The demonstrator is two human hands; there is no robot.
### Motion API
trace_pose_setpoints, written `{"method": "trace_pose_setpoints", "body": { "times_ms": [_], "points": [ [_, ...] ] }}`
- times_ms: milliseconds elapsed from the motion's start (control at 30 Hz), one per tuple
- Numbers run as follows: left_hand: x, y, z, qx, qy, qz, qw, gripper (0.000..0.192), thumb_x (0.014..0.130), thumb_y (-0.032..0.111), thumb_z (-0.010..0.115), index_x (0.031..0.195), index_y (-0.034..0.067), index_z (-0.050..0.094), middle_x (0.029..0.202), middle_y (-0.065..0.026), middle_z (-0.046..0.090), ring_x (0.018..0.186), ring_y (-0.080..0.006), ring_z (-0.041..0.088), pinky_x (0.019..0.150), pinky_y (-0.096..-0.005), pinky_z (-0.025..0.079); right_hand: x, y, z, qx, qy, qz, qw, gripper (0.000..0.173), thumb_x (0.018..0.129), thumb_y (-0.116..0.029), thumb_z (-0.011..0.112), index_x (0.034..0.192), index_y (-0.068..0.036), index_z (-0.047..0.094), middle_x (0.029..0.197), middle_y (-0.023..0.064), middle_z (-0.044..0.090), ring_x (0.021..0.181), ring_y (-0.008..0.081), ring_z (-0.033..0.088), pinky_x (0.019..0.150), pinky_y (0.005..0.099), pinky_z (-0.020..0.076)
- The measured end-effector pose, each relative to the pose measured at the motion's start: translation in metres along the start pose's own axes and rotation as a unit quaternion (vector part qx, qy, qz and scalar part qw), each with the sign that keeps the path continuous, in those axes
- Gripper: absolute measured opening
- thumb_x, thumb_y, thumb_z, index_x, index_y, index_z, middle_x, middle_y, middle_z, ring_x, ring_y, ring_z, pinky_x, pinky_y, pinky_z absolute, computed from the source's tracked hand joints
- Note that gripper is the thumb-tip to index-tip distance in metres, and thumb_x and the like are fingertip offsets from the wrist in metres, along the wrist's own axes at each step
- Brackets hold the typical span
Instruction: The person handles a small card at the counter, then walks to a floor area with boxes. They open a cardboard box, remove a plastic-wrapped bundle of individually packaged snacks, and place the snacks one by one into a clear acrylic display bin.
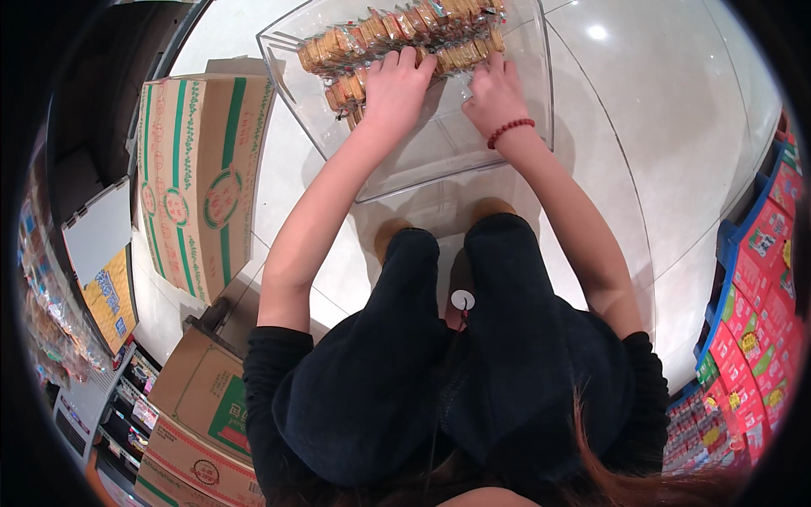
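Note:
A clear plastic bin (443,152) stands on the floor before me, holding rows of individually wrapped crackers or biscuits (393,26). My left hand (398,85) reaches over the nearer row, its fingers curled down onto the packets; its fingertips are partly hidden, so a firm hold cannot be told. At that row's right end, my right hand (497,92), with a red bead bracelet (510,130) on its wrist, touches the wrapping with bent fingers. Whether it grips a packet is unclear.
A tall cardboard carton (218,184) with green stripes stands left of the bin. More cartons (203,393) are stacked at the lower left, near a shelf with goods. Red packaged goods (760,253) fill a blue-edged display on the right. My knees are close to the bin's near wall.

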State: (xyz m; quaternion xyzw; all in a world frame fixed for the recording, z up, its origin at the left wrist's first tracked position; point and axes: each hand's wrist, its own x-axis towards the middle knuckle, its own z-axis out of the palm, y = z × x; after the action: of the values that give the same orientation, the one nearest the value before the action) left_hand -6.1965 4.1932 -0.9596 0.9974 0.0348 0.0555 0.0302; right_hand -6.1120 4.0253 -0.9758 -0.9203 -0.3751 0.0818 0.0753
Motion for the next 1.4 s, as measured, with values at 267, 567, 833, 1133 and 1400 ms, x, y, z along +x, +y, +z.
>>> {"method": "trace_pose_setpoints", "body": {
  "times_ms": [267, 567, 833, 1133, 1400],
  "points": [
    [-0.003, 0.004, -0.006, -0.064, 0.020, -0.028, 0.997, 0.043, 0.080, 0.017, 0.072, 0.122, 0.013, 0.066, 0.102, -0.0096, 0.060, 0.100, -0.0295, 0.061, 0.081, -0.0437, 0.049, 0.030, -0.009, -0.017, 0.212, 0.163, -0.051, 0.962, 0.039, 0.075, -0.022, 0.072, 0.099, 0.008, 0.066, 0.124, 0.0241, 0.053, 0.116, 0.0408, 0.050, 0.101, 0.0445, 0.0469],
    [-0.004, -0.002, -0.012, -0.194, 0.054, -0.013, 0.979, 0.055, 0.084, 0.017, 0.072, 0.137, 0.015, 0.057, 0.097, -0.0105, 0.062, 0.092, -0.0331, 0.065, 0.085, -0.0450, 0.052, 0.031, -0.007, 0.002, 0.260, 0.192, -0.010, 0.946, 0.066, 0.073, -0.031, 0.089, 0.124, 0.000, 0.061, 0.124, 0.0200, 0.055, 0.116, 0.0359, 0.053, 0.102, 0.0420, 0.0469],
    [0.007, 0.003, -0.007, -0.105, 0.032, -0.009, 0.994, 0.052, 0.085, 0.013, 0.070, 0.136, 0.015, 0.061, 0.099, -0.0090, 0.061, 0.089, -0.0296, 0.065, 0.074, -0.0404, 0.054, 0.011, 0.004, 0.009, 0.327, 0.133, 0.051, 0.934, 0.063, 0.079, -0.006, 0.082, 0.136, -0.002, 0.054, 0.118, 0.0170, 0.063, 0.107, 0.0282, 0.066, 0.093, 0.0348, 0.0562],
    [0.023, 0.019, 0.010, -0.144, 0.013, 0.145, 0.979, 0.065, 0.080, 0.004, 0.067, 0.143, 0.005, 0.050, 0.156, -0.0180, 0.039, 0.144, -0.0342, 0.038, 0.116, -0.0449, 0.038, 0.015, 0.021, -0.003, 0.384, 0.100, 0.019, 0.918, 0.057, 0.085, 0.010, 0.056, 0.141, 0.001, 0.051, 0.133, 0.0226, 0.060, 0.120, 0.0316, 0.064, 0.100, 0.0364, 0.0540],
    [0.015, 0.024, 0.019, -0.089, 0.008, 0.121, 0.989, 0.063, 0.078, 0.010, 0.070, 0.139, 0.009, 0.053, 0.158, -0.0164, 0.040, 0.145, -0.0337, 0.039, 0.119, -0.0467, 0.035, 0.034, 0.009, -0.006, -0.010, 0.020, 0.025, 0.999, 0.055, 0.085, 0.001, 0.064, 0.137, 0.009, 0.047, 0.129, 0.0232, 0.059, 0.121, 0.0357, 0.057, 0.100, 0.0392, 0.0516]
  ]
}}
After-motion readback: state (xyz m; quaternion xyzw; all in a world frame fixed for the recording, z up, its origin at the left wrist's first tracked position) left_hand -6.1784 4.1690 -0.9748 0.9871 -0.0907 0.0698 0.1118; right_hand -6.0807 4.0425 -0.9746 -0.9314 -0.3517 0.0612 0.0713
